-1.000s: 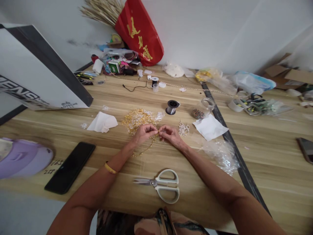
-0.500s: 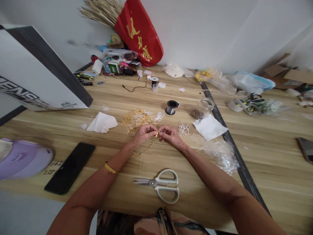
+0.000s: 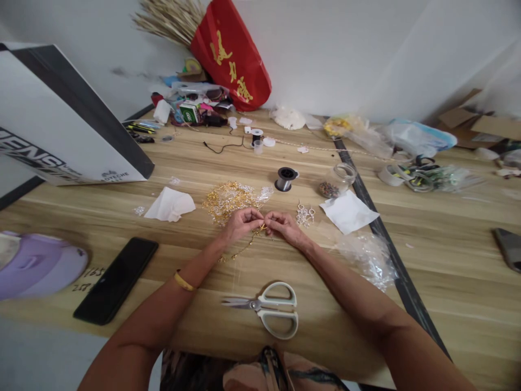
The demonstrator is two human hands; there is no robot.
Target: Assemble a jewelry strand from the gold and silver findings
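Observation:
My left hand [image 3: 243, 222] and my right hand [image 3: 284, 225] meet over the table, both closed in a pinch. Between their fingertips is a small gold piece [image 3: 262, 227], too small to make out fully. A gold beaded strand [image 3: 243, 249] trails from the fingers down to the left and lies on the wood. Just beyond the left hand spreads a pile of gold and clear beads [image 3: 228, 198]. Right of the right hand sits a small cluster of clear beaded pieces [image 3: 304, 215]. Scissors with white handles [image 3: 264, 305] lie nearer to me, blades pointing left.
Behind the hands stands a spool of wire [image 3: 286, 178]. A clear jar of dark beads [image 3: 337, 181] and a white paper [image 3: 350, 211] are on the right, near a clear plastic bag [image 3: 372, 258]. A black phone [image 3: 116, 279] lies left, below another paper [image 3: 170, 204].
My fingertips have drawn slightly closer together, and the gold piece between them has turned and shows less. The rest of the table looks the same.

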